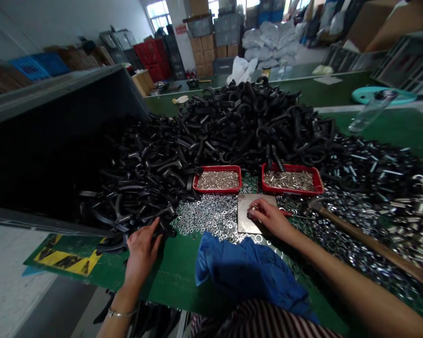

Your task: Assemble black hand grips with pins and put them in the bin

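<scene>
My left hand point(141, 253) reaches to the near edge of a heap of black curved parts point(127, 188), fingers apart. Its fingertips are at a black part point(167, 227); no firm grip shows. My right hand point(266, 216) is over a square metal plate point(248, 225), fingertips pinched together around something small and dark that I cannot make out. Loose shiny washers point(207, 216) lie spread to the left of the plate. Behind it stand two red trays, the left one point(216, 191) with tiny metal pieces, the right one point(292, 191) with small pins.
A hammer point(356, 234) with a wooden handle lies at the right among metal rings and short cylinders point(416, 225). A large grey crate point(56, 94) tips open at the left. A blue cloth point(246, 267) lies at the front edge. A clear bottle point(372, 112) stands at the back right.
</scene>
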{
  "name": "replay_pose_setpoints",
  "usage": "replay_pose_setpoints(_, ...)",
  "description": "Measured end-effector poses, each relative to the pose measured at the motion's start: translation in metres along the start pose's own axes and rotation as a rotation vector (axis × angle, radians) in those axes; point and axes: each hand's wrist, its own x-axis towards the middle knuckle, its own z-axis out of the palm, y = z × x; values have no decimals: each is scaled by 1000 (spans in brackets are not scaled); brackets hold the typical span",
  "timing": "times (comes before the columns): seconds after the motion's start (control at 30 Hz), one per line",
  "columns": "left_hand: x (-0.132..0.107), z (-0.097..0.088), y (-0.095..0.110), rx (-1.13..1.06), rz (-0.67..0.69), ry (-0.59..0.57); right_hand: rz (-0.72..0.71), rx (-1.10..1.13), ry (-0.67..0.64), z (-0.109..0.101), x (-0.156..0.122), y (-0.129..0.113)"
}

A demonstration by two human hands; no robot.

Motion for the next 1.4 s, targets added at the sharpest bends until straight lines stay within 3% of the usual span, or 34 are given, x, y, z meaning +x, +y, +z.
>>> replay_pose_setpoints(0.1,9,-5,21,-380,-103,260,43,-12,50,-19,-26,3)
replay_pose_setpoints(0.17,20,-1,53,-731,-204,273,82,88,107,-27,-38,0)
replay_pose_setpoints(0.23,31,11,98,-1036,-228,80,106,182,162,-29,-43,-5)
replay_pose_setpoints(0.37,42,51,188,-1289,-160,-518,128,309,180,-21,-43,-13)
replay_pose_setpoints(0.47,39,81,228,-1360,-186,-647,138,375,220,-17,-45,-18)
replay_pose_setpoints(0.63,34,110,247,-1440,-308,-672,119,451,274,-7,-49,-21)
replay_pose_setpoints(0.73,34,115,244,-1587,-426,-684,85,405,303,0,-50,-16)
replay_pose_setpoints(0.8,28,110,244,-1616,-463,-789,57,348,273,0,-47,-9)
replay_pose_setpoints(0.87,15,98,248,-1493,-361,-1041,35,338,251,-4,-40,-2)
replay_pose_setpoints(0.93,-4,85,258,-1305,-97,-1324,12,381,275,-12,-30,0)
replay_pose_setpoints(1.0,-21,74,267,-1198,145,-1448,-15,423,296,-21,-20,-6)
replay_pose_setpoints(1.07,-28,70,270,-1211,100,-1361,-32,389,241,-29,-15,-16)
replay_pose_setpoints(1.2,-3,76,250,-1325,-335,-932,-31,51,126,-39,-19,-30)
replay_pose_setpoints(1.3,22,79,228,-1371,-354,-752,-74,-189,99,-41,-27,-27)
replay_pose_setpoints(1.4,29,79,220,-1365,-336,-678,-27,-153,46,-39,-33,-21)
